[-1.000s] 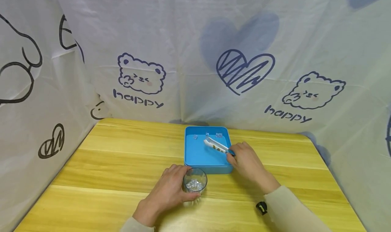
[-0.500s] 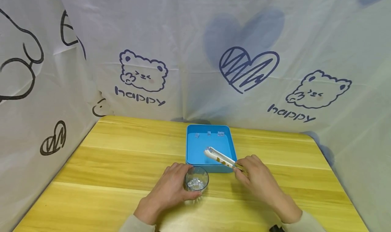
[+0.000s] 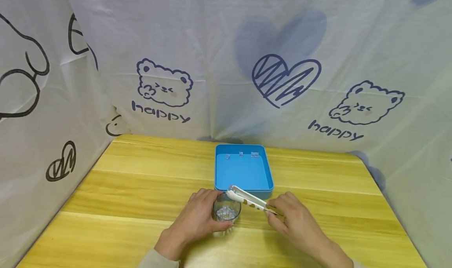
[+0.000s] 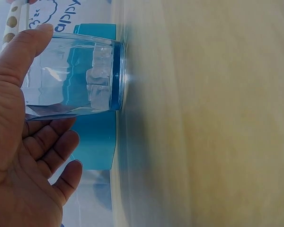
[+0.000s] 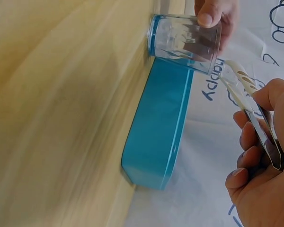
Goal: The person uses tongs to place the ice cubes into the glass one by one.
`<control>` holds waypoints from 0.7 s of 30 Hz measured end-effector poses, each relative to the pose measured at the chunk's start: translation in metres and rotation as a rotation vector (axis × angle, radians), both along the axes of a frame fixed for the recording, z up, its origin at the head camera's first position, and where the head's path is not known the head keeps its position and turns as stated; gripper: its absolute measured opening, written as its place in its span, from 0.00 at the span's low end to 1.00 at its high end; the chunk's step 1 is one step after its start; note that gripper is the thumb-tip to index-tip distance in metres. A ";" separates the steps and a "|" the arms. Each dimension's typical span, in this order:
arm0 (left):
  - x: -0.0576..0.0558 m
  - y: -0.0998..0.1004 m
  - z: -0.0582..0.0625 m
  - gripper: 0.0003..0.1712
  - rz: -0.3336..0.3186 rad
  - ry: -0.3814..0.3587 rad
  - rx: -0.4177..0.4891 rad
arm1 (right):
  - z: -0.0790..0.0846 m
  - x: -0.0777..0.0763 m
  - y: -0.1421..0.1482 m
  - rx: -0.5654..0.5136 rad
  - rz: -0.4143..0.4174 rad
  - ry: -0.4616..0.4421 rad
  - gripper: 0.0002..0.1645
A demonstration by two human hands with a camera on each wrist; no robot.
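Observation:
My left hand [image 3: 195, 223] grips a clear drinking glass [image 4: 54, 78] that stands upright on the table, thumb on the near side and fingers behind. Several clear cubes [image 4: 98, 90] lie at its bottom. With my right hand [image 3: 300, 225] I hold white, brown-spotted tongs [image 3: 248, 201], squeezed between thumb and fingers. Their tips are just above the far rim of the glass. Something small and clear seems to be between the tips, though it is hard to make out.
A shallow blue box [image 3: 243, 175] stands behind the glass, with a few clear cubes [image 3: 254, 155] near its back wall. White printed cloth [image 3: 219, 64] hangs behind and beside the wooden table [image 3: 141, 174].
My right hand has drawn the tongs from inside the blue box toward me and left, to the rim of the glass. The left hand and glass stay nearly still.

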State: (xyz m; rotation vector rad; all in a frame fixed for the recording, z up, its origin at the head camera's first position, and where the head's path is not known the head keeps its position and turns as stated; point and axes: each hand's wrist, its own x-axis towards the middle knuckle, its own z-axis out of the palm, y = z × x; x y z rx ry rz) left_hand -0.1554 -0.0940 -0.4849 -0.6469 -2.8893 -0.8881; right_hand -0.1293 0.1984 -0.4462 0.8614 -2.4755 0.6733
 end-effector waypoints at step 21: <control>-0.001 0.000 -0.002 0.48 0.003 0.021 -0.021 | -0.016 0.008 0.000 0.002 0.060 0.035 0.11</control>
